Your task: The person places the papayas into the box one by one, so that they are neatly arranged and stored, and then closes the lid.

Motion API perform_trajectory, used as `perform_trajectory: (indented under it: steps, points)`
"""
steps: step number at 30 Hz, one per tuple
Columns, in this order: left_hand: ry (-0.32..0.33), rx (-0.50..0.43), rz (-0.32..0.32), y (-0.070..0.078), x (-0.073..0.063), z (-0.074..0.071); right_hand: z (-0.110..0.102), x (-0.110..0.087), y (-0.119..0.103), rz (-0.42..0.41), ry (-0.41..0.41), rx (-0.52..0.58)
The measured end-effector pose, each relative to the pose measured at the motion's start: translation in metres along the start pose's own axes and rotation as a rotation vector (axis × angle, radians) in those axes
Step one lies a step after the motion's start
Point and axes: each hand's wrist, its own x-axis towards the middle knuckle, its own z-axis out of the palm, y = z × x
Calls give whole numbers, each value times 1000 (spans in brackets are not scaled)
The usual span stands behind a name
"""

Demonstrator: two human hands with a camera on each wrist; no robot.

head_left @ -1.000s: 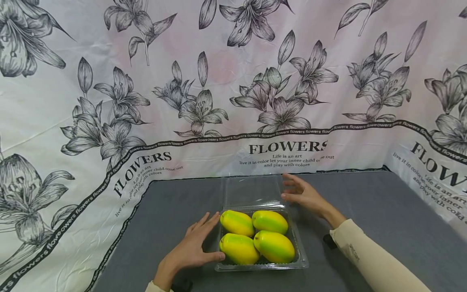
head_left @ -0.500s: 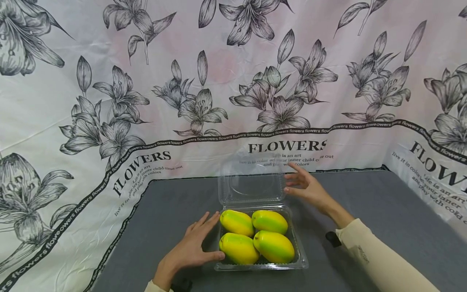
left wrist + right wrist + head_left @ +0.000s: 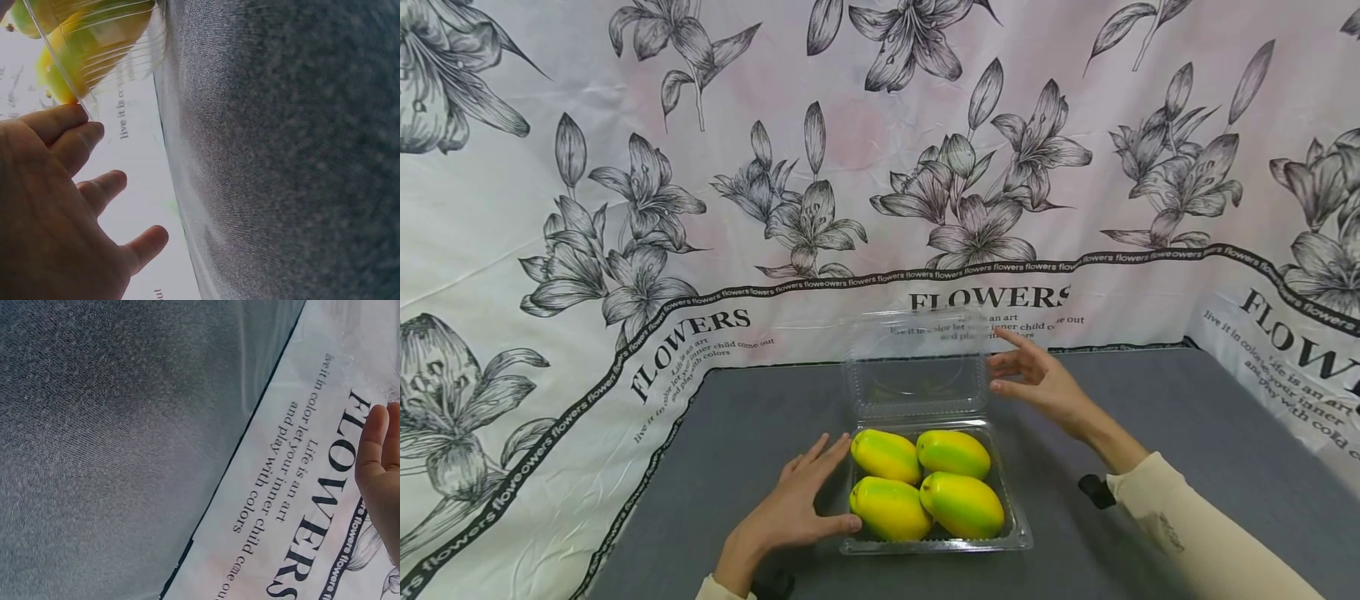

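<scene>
L to R: backdrop [image 3: 550, 275], white w/ lily print, hangs behind and wraps both sides of the grey table [image 3: 1187, 417]. Left hand [image 3: 793, 512] lies flat on the table, palm down, fingers straight and slightly spread, thumb tip against the box [image 3: 1011, 533] at its front-left corner; wrist view shows the same, fingers relaxed, nothing gripped. Box is clear plastic, sits centre-front of the table, holds 4 mangoes [image 3: 958, 504], yellow-green, in 2 rows, touching each other. Change vs. 1 s ago: lid [image 3: 916, 362] was lying back near flat behind the box; it now stands roughly upright on its rear hinge, top edge up against the backdrop lettering. Judgement: lid is mid-swing toward the box, closing step under way, not yet over the fruit. Box and mangoes have not shifted. Right hand [image 3: 1037, 379] has risen w/ the lid, held off the table, fingers straight and apart, tips at the lid's right edge; contact looks like a push, not a pinch. Forearm in cream sleeve [image 3: 1195, 533] slopes down to lower right.
</scene>
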Motion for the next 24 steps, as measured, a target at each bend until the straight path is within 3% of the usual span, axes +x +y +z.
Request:
perform_trajectory:
  steps: [24]
  points:
    - [-5, -9, -14, -1, 2, 0, -2, -45, -15, -87, -96, -69]
